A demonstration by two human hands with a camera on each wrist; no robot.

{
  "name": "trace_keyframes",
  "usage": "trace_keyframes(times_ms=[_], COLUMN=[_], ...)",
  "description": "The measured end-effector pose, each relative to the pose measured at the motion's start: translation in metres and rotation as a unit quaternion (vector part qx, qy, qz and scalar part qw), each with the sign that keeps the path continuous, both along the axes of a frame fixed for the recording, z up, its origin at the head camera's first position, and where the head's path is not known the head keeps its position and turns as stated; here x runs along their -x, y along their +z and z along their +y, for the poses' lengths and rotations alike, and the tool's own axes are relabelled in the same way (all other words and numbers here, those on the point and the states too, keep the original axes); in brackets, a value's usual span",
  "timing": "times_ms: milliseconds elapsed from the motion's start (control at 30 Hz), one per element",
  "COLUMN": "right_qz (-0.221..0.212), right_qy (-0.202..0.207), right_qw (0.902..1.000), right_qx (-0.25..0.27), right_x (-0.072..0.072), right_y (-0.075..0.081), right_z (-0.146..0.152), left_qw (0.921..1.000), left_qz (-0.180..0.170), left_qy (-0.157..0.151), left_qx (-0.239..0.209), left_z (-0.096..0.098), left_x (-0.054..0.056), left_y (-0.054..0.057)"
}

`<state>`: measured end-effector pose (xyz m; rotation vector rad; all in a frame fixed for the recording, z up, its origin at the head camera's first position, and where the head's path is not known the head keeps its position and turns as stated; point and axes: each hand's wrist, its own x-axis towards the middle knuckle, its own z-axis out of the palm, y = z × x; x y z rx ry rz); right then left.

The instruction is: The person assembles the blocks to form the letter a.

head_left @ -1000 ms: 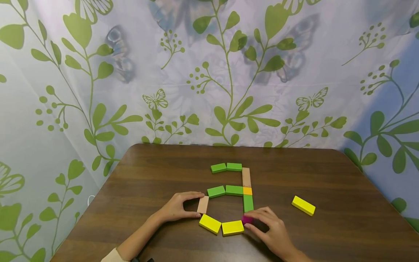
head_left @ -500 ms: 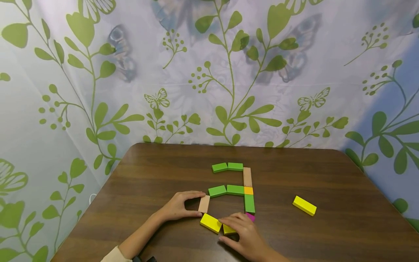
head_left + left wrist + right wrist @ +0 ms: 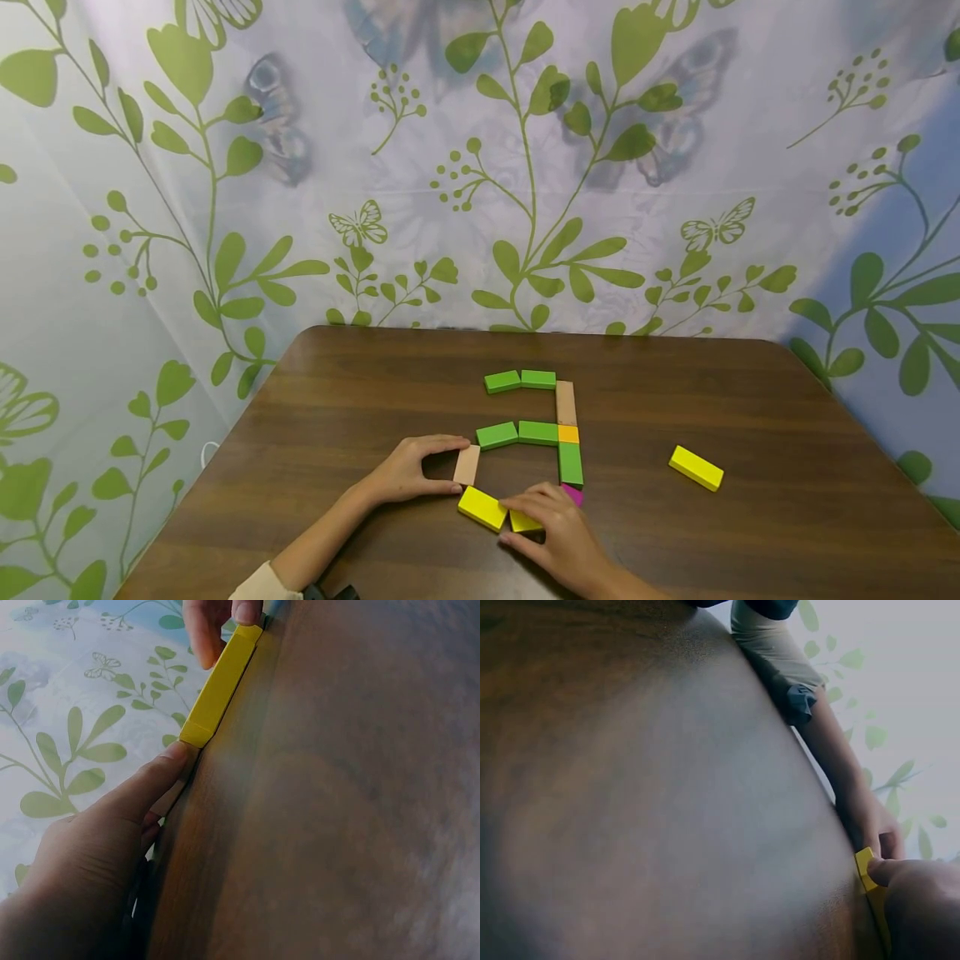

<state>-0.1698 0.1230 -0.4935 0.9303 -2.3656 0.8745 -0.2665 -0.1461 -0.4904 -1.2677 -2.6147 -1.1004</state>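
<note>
On the table, wooden blocks form an outline. My left hand (image 3: 408,471) pinches a pale wood block (image 3: 467,465) at its left side, thumb at the near end and a finger at the far end. My right hand (image 3: 558,529) grips the right-hand yellow block (image 3: 523,521) of the bottom row, covering much of it. Another yellow block (image 3: 482,508) lies between the two hands, by the right fingertips. A magenta block (image 3: 572,493) shows partly behind the right hand, below a green block (image 3: 570,463). In the left wrist view, the left thumb (image 3: 161,769) is close to a yellow block (image 3: 217,690).
Above lie two green blocks (image 3: 537,432) in a middle row, an orange block (image 3: 567,433), a pale upright-running block (image 3: 566,402) and a top green pair (image 3: 538,379). A loose yellow block (image 3: 696,467) lies to the right. A leaf-patterned curtain (image 3: 420,167) hangs behind the table.
My right hand has moved left from the magenta block to the bottom row's right yellow block, where it has stayed for the last half second. My left hand keeps its place at the pale block.
</note>
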Motion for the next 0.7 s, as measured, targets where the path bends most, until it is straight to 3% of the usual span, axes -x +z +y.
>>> trace_keyframes(times_ms=[700], right_qz=[0.033], right_qy=[0.006], right_qw=[0.9994], right_qx=[0.003], right_x=[0.0012], right_y=[-0.0014], right_z=[-0.0015], left_qw=[1.0000], left_qz=[0.006], left_qy=[-0.001], left_qx=[0.001], left_z=[-0.0002], left_x=[0.0014], left_y=[-0.0010])
